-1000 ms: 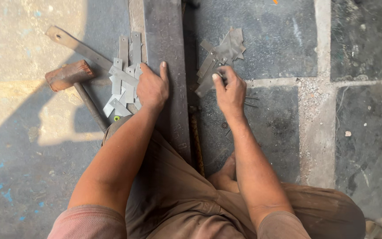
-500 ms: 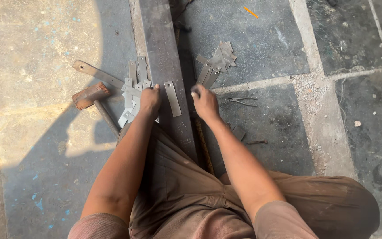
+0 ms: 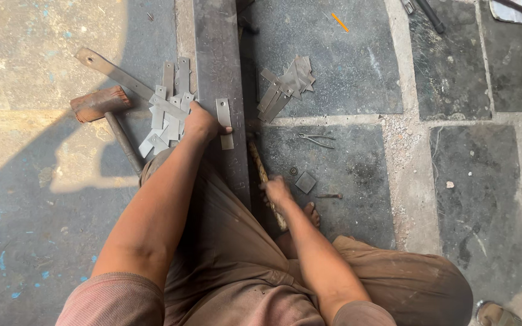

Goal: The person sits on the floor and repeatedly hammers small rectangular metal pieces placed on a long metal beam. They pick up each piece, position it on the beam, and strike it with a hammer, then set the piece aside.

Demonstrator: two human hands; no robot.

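We sat astride the long steel beam (image 3: 217,72), and we judged ourselves between setting and striking: a flat metal strip (image 3: 224,122) lay lengthwise on the beam, pinned under the fingertips of our left hand (image 3: 200,121), fingers flattened rather than curled. Just left of those fingers lay the heap of cut strips (image 3: 165,115), and beyond it a sledgehammer (image 3: 107,111). Our right hand (image 3: 278,192) had closed around a wooden handle (image 3: 265,181) lying beside the beam; its head was hidden. The next move, we judged, called for lifting that tool while keeping the strip steady. Pliers (image 3: 318,140) lay right of that hand.
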